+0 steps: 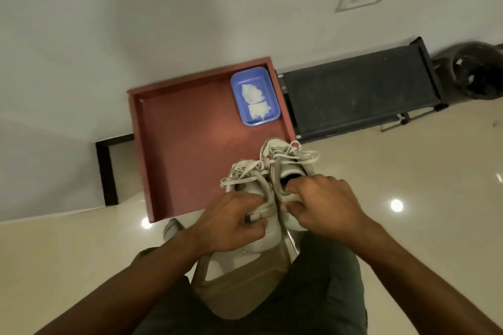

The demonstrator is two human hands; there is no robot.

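Observation:
I hold a pair of white laced sneakers over my lap, toes pointing away from me. My left hand (231,221) grips the heel of the left sneaker (249,174), fingers curled round its rim. The heel collar of the right sneaker (285,160) is pinched by my right hand (324,204), fingertips inside the opening. Loose laces hang off both shoes. The shoes hover at the near right corner of a red-brown table (190,144).
A blue plastic tray (268,81) with white crumpled cloth or tissue (254,100) sits at the table's far right corner. A low black rack (359,92) stands by the wall to the right, a dark helmet-like object (476,73) beyond it. The floor is glossy beige tile.

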